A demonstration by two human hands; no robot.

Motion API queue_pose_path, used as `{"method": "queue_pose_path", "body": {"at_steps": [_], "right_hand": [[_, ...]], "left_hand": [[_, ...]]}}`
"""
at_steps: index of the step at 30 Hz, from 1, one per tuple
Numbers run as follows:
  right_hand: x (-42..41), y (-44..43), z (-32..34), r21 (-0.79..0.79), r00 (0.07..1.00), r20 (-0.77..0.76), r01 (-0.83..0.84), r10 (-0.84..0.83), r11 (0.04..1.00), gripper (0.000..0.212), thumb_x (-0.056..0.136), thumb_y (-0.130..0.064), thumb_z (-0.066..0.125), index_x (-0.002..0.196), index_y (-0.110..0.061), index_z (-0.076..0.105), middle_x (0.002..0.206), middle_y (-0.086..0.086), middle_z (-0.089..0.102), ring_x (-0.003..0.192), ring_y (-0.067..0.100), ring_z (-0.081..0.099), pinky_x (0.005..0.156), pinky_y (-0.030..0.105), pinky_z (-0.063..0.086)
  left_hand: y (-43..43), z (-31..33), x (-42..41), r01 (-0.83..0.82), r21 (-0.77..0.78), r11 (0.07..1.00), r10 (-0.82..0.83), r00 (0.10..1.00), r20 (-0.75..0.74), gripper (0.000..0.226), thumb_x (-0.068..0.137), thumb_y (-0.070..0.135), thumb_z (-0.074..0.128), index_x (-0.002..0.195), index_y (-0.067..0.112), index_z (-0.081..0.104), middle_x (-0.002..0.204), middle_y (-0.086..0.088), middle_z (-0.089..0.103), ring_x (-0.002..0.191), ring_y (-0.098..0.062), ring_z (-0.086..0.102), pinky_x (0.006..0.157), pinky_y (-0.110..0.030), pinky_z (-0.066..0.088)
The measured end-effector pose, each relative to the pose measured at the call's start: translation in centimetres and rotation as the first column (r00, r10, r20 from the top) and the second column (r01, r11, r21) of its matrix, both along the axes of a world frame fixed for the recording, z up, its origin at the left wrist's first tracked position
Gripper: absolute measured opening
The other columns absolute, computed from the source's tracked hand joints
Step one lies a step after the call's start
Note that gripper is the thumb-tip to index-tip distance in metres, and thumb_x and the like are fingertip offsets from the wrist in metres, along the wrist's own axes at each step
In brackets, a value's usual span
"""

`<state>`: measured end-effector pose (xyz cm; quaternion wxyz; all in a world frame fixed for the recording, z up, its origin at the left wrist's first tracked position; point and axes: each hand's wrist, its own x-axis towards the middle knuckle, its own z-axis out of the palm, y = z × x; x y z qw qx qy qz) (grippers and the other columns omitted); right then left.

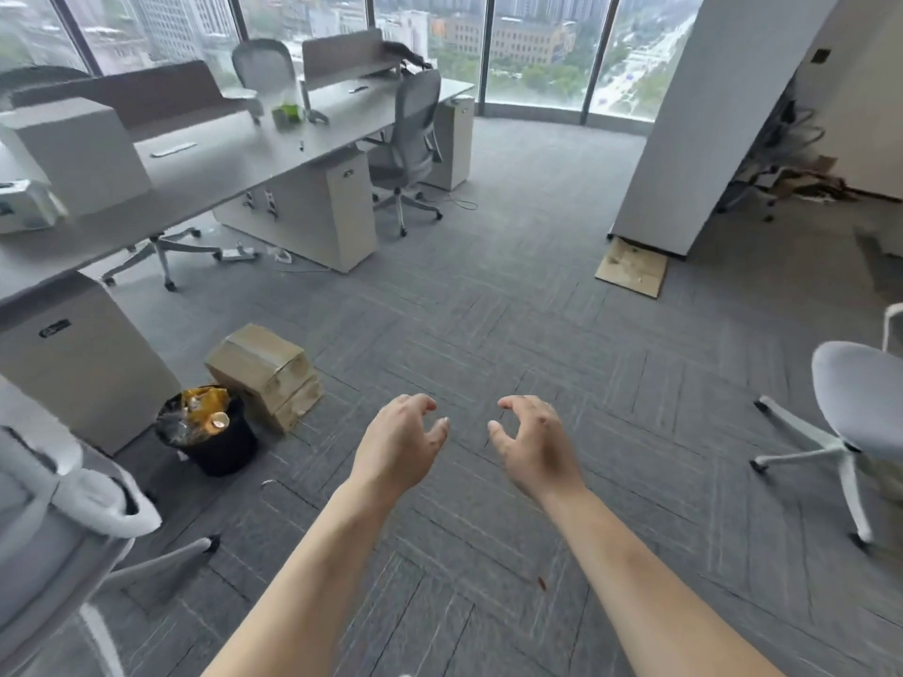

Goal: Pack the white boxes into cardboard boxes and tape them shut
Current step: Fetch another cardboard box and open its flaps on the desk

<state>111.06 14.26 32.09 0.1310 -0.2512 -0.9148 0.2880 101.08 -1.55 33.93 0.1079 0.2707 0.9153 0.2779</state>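
Observation:
My left hand (pixel 403 439) and my right hand (pixel 535 442) hang side by side over the grey carpet, palms facing each other, fingers loosely curled and holding nothing. Two closed cardboard boxes (pixel 266 373) are stacked on the floor to the left of my hands, beside a desk cabinet. A large white box (pixel 73 153) stands on the desk (pixel 220 173) at the far left. A flat piece of cardboard (pixel 633 273) lies on the floor at the foot of a white column.
A black bin (pixel 210 432) full of rubbish stands next to the stacked boxes. Office chairs sit at the lower left (pixel 58 505), at the right edge (pixel 850 422) and at the desk (pixel 410 139). The white column (pixel 708 114) rises at the right. Carpet stretches ahead.

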Motion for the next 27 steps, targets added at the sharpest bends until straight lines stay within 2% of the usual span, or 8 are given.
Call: {"method": "queue_pose_path", "body": {"at_steps": [4, 9, 16, 21, 27], "right_hand": [[-7.6, 5.3, 0.6, -0.021, 1.0, 0.007, -0.007, 0.008, 1.0, 0.037, 0.094, -0.033, 0.058, 0.126, -0.014, 0.061, 0.126, 0.001, 0.06, 0.122, 0.017, 0.049, 0.1, 0.027, 0.037], [-17.4, 13.8, -1.1, -0.039, 1.0, -0.005, -0.021, 0.02, 0.999, 0.038, 0.093, -0.033, 0.059, 0.126, -0.014, 0.061, 0.127, 0.001, 0.06, 0.123, 0.018, 0.049, 0.102, 0.03, 0.038], [-34.3, 24.6, -1.9, -0.058, 0.971, -0.021, -0.238, 0.238, 0.969, 0.037, 0.093, -0.031, 0.061, 0.124, -0.011, 0.063, 0.123, 0.005, 0.064, 0.118, 0.021, 0.053, 0.101, 0.032, 0.04], [-45.2, 26.6, 0.0, -0.037, 0.909, 0.001, -0.417, 0.418, 0.908, 0.039, 0.095, -0.032, 0.059, 0.128, -0.01, 0.06, 0.126, 0.004, 0.063, 0.12, 0.02, 0.052, 0.1, 0.029, 0.039], [-59.1, 23.5, 0.4, 0.019, 0.79, -0.002, -0.613, 0.613, 0.79, 0.037, 0.094, -0.03, 0.062, 0.125, -0.009, 0.062, 0.124, 0.006, 0.064, 0.119, 0.022, 0.053, 0.098, 0.028, 0.038]], "left_hand": [[5.7, 0.7, -7.8, 0.013, -0.014, 1.0, -0.013, 1.0, 0.004, 0.042, 0.097, 0.038, 0.056, 0.13, 0.013, 0.059, 0.127, -0.005, 0.062, 0.119, -0.021, 0.055, 0.099, -0.03, 0.041], [13.8, -0.5, -17.2, 0.005, -0.042, 0.999, -0.005, 1.0, -0.001, 0.041, 0.097, 0.039, 0.056, 0.129, 0.013, 0.059, 0.126, -0.004, 0.062, 0.118, -0.02, 0.056, 0.098, -0.029, 0.041], [23.1, -0.3, -29.9, -0.187, -0.065, 0.98, 0.187, 0.982, -0.009, 0.039, 0.098, 0.042, 0.054, 0.127, 0.017, 0.059, 0.123, -0.001, 0.061, 0.114, -0.017, 0.056, 0.096, -0.031, 0.044], [24.1, 1.0, -37.2, -0.352, -0.038, 0.935, 0.352, 0.936, -0.005, 0.04, 0.098, 0.041, 0.053, 0.129, 0.017, 0.058, 0.123, 0.0, 0.061, 0.114, -0.015, 0.056, 0.094, -0.028, 0.043], [20.7, 0.3, -47.4, -0.566, 0.019, 0.824, 0.566, 0.824, -0.002, 0.039, 0.097, 0.04, 0.055, 0.127, 0.016, 0.06, 0.124, -0.003, 0.062, 0.114, -0.018, 0.057, 0.095, -0.031, 0.045]]}}
